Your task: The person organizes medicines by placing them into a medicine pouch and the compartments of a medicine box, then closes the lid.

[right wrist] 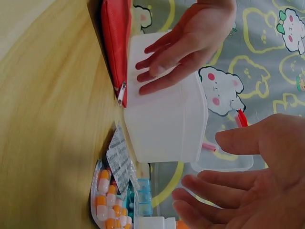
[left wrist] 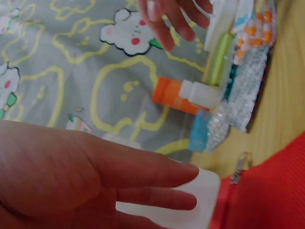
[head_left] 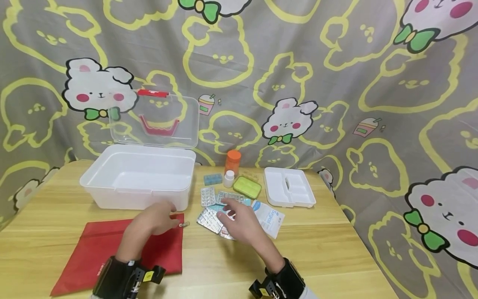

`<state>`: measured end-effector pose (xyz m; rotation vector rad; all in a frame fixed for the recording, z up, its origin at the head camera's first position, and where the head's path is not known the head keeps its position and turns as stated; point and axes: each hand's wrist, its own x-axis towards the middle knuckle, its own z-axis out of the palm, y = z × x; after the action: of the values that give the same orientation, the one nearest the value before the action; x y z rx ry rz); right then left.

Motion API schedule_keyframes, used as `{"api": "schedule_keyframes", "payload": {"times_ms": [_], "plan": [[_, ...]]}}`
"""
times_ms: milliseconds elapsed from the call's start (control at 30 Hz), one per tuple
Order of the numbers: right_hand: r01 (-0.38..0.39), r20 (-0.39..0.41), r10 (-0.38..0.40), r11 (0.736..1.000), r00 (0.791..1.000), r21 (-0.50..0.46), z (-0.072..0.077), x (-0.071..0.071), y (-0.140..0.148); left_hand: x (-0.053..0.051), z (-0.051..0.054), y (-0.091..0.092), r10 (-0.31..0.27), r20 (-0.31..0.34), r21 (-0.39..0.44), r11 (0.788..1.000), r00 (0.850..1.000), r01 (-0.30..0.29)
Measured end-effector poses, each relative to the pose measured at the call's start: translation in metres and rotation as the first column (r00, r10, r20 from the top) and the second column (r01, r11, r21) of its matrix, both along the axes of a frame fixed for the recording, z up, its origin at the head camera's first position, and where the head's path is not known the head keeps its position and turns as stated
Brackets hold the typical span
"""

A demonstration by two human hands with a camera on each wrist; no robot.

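Observation:
My left hand [head_left: 158, 218] hovers over the far right part of a red zip pouch [head_left: 89, 249], its fingers extended and holding nothing. Near those fingertips lies the pouch's metal zipper pull [head_left: 184, 224]; in the left wrist view the pull [left wrist: 240, 167] appears apart from the hand. My right hand [head_left: 242, 220] is above a pile of blister packs, fingers loosely spread. In that pile are a silver blister pack [head_left: 209, 220] and a blister of orange-and-white capsules [right wrist: 112, 202]. A white-and-blue packet marked "Surgical" [head_left: 271, 220] lies beside the right hand.
Behind the pouch stands a translucent box [head_left: 142, 201], its lid [head_left: 179, 120] raised. Past the blisters are an orange bottle [head_left: 233, 160], a small white bottle [head_left: 228, 179], a blue pill case [head_left: 213, 179] and a green case [head_left: 247, 187]. A white divided tray [head_left: 275, 189] sits rightward.

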<state>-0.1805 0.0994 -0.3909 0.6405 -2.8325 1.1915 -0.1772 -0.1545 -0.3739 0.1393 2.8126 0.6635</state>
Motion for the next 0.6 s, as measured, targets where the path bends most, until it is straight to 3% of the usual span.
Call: {"api": "schedule_keyframes", "payload": {"times_ms": [233,600], "plan": [[0.003,0.020,-0.004,1.000,1.000,0.029,0.000,0.000,-0.001,-0.002,-0.014,0.004,0.036,0.041,-0.034,0.999,0.998,-0.035],[0.012,0.048,-0.015,0.998,0.999,0.059,0.000,0.001,-0.002,-0.005,-0.018,0.013,0.067,0.049,-0.080,0.995,0.997,-0.062]]}}
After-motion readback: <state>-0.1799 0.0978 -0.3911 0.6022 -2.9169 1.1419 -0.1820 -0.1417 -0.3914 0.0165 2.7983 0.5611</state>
